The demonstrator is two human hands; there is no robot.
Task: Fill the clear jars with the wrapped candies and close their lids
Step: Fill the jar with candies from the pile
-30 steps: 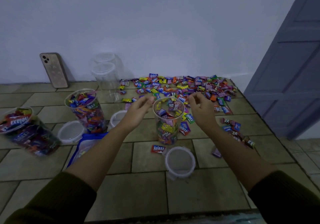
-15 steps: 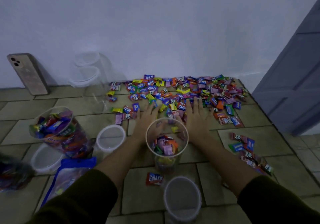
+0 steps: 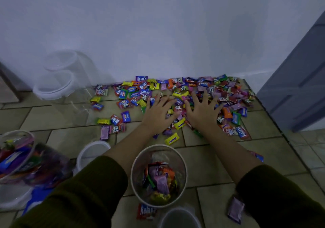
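A heap of wrapped candies (image 3: 202,88) in many colours lies on the tiled floor against the white wall. My left hand (image 3: 157,115) and my right hand (image 3: 202,113) lie flat on the near part of the heap, side by side, fingers spread. Between my forearms stands an open clear jar (image 3: 159,175), partly filled with candies. A filled clear jar (image 3: 19,157) stands at the left, without a lid. Two empty clear jars (image 3: 58,85) stand at the back left by the wall.
White lids lie on the floor: one (image 3: 91,153) left of my left arm, one (image 3: 179,217) at the bottom edge, one (image 3: 10,199) at the lower left. Loose candies lie near the jar (image 3: 146,211), (image 3: 235,210). A grey door (image 3: 299,86) is at the right.
Both hands have reached past the open jar and come down flat on the candy heap. The camera has tilted forward and down, so the jar now sits lower in view.
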